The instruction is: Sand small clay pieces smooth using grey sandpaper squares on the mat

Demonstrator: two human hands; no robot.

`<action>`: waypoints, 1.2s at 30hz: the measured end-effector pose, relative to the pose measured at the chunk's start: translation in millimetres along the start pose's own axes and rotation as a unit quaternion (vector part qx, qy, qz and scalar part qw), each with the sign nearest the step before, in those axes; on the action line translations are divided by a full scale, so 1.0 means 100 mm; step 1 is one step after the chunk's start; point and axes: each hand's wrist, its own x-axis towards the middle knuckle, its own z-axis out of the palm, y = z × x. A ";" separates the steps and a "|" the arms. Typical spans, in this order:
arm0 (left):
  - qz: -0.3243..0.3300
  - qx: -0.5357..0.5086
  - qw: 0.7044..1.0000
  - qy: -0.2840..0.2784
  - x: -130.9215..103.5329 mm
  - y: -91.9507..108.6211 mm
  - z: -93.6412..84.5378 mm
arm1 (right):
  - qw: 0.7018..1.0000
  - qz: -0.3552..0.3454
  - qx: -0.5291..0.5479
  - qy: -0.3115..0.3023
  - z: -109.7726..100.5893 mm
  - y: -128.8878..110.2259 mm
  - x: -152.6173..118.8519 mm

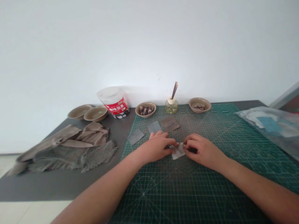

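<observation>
A small, pale, creased piece [178,151] of cloth or paper lies low over the green cutting mat [163,193]. At its left edge, my left hand [158,146] holds it between thumb and forefinger, the other fingers bent over the mat. My right hand [201,150] pinches the right edge, with its fingers curled in. Just beyond my left hand are two flat grey squares [135,137] and a brown square [171,123] with a dark mark on it. One of the grey squares is partly covered by my left fingers.
Along the wall stand a bowl of dark nut-like pieces [146,115], a reed diffuser [171,106], a bowl of brown discs [200,101] and a red-labelled plastic jar [116,107]. Two bowls [95,117] and a fringed cloth [77,149] lie left. A plastic bag [271,123] is right.
</observation>
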 end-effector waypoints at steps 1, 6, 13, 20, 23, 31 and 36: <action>0.000 0.000 1.000 -0.001 0.00 0.00 0.00 | 1.000 -0.012 0.008 -0.008 0.01 0.00 0.00; -0.001 0.003 1.000 0.000 0.00 0.00 0.01 | 1.000 -0.005 0.016 -0.001 0.04 -0.01 0.01; 0.002 0.002 1.000 0.005 0.00 -0.01 0.02 | 1.000 0.005 0.014 -0.013 0.00 -0.02 0.03; 0.003 0.000 1.000 0.004 0.00 -0.01 0.00 | 0.999 0.033 0.015 -0.008 -0.04 0.01 0.07; 0.002 0.003 1.000 0.002 0.00 -0.01 0.00 | 0.999 0.010 0.031 -0.025 -0.03 0.02 0.05; -0.003 -0.003 1.000 -0.002 0.00 0.01 -0.01 | 1.000 0.018 0.000 0.005 -0.03 0.04 0.04; -0.001 -0.004 1.000 0.000 -0.01 0.00 0.00 | 1.000 0.013 -0.005 0.012 -0.01 0.03 0.04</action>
